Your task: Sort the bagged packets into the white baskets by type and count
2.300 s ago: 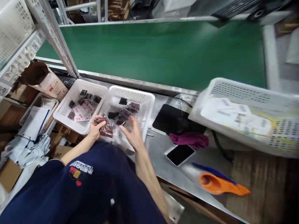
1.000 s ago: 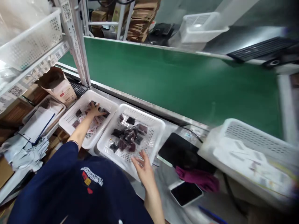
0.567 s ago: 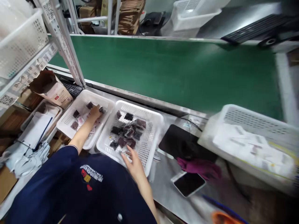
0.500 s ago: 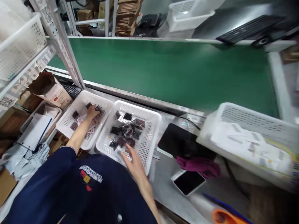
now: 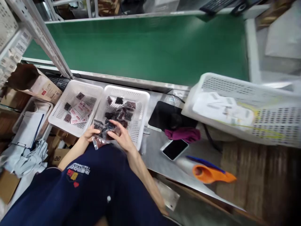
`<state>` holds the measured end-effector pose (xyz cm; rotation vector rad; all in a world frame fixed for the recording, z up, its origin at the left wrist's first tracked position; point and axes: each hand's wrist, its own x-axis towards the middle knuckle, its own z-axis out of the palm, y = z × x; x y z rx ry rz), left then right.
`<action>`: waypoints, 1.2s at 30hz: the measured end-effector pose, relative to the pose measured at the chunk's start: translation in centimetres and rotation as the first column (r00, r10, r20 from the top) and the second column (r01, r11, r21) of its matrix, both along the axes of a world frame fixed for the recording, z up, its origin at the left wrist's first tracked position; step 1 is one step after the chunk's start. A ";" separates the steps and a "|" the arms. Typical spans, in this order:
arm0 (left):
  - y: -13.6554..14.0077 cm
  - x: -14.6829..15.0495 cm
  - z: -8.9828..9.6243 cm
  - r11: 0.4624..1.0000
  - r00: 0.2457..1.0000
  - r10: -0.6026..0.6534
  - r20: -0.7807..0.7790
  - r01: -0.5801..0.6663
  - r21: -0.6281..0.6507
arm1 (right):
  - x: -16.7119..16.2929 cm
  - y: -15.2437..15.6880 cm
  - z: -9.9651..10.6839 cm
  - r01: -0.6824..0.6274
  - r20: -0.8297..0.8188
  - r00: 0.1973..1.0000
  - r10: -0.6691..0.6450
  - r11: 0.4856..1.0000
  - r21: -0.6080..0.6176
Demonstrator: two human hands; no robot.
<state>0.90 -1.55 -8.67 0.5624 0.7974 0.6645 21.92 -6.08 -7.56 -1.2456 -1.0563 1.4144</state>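
My left hand (image 5: 89, 133) is closed on small clear packets with dark contents (image 5: 99, 140), over the near edge of the right-hand white basket (image 5: 144, 105). Close beside it, my right hand (image 5: 122, 138) has its thumb and fingers around more dark packets (image 5: 109, 126). Which packet belongs to which hand is partly hidden where they bunch together. Several dark and reddish packets (image 5: 121, 113) lie in that basket. The left-hand white basket (image 5: 53, 115) holds a few dark packets (image 5: 67, 106) and pink-and-white printed sachets (image 5: 81, 111).
A green conveyor belt (image 5: 141, 50) runs behind the bench. On the right are a black pad (image 5: 160, 114), purple cloth (image 5: 184, 135), phone (image 5: 175, 149), orange tape dispenser (image 5: 209, 174) and large white basket (image 5: 225, 81). A metal post (image 5: 49, 47) and paper bag (image 5: 48, 89) stand left.
My left hand has come out of the left basket and moved right, now with packets in it. My right hand has closed on packets beside it. The camera view has shifted.
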 end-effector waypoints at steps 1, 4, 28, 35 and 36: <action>-0.8 0.4 -0.5 0.999 1.000 -0.015 0.015 0.015 -0.028 | 0.2 -0.6 0.1 0.000 0.017 1.000 0.001 0.999 -0.035; -2.2 0.6 -1.6 0.997 0.999 -0.030 0.019 0.031 -0.066 | 1.2 -3.0 -0.5 0.088 0.011 0.996 -0.088 0.984 -0.158; -4.5 0.3 -0.8 0.989 0.991 -0.134 -0.024 0.132 -0.065 | 1.8 -2.9 -0.2 -0.181 0.097 0.978 0.183 0.983 -0.032; -4.1 -0.1 -1.5 0.995 0.996 -0.073 -0.052 0.069 -0.070 | 2.7 -1.8 -0.3 -0.132 0.054 0.989 0.138 0.986 -0.103; -4.0 -0.1 -1.4 0.996 0.996 -0.061 -0.069 0.056 -0.070 | 3.0 -1.6 -0.4 -0.077 0.045 0.996 0.082 0.992 -0.096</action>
